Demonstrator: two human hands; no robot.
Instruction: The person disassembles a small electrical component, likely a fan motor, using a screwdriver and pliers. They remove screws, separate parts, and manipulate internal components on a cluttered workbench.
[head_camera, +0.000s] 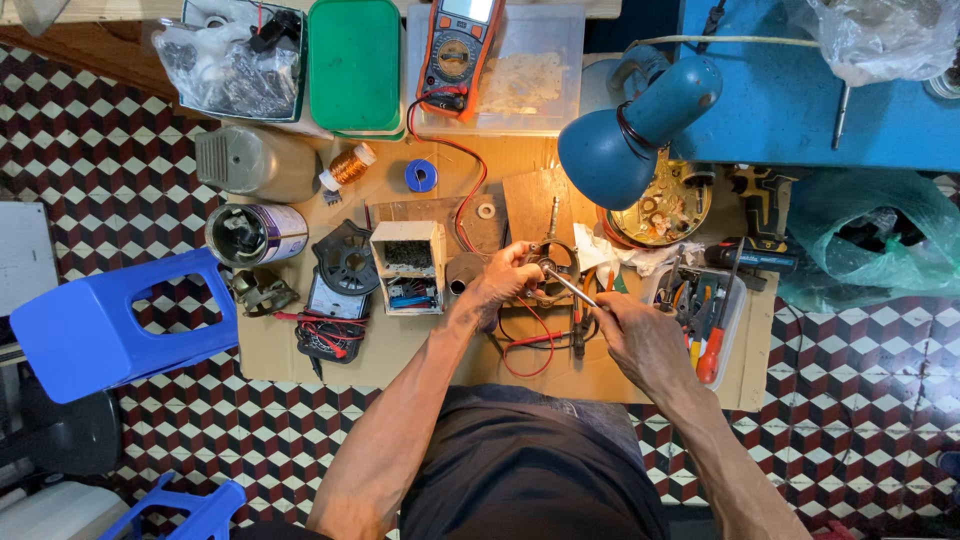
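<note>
My left hand (507, 279) grips a small round metal motor part (553, 259) over the cardboard-covered work table (400, 345). In my right hand (630, 325) is a thin metal tool (570, 287), a screwdriver or probe, whose tip touches the round part. Red and black wires (528, 345) lie looped on the table just below both hands.
A blue desk lamp (630, 130) hangs over the table's right side. An orange multimeter (455, 45), a green lid (353, 62), a copper wire spool (350, 165), a small wooden box (408, 265) and a tool tray (700, 310) surround the hands. At left stands a blue plastic stool (115, 325).
</note>
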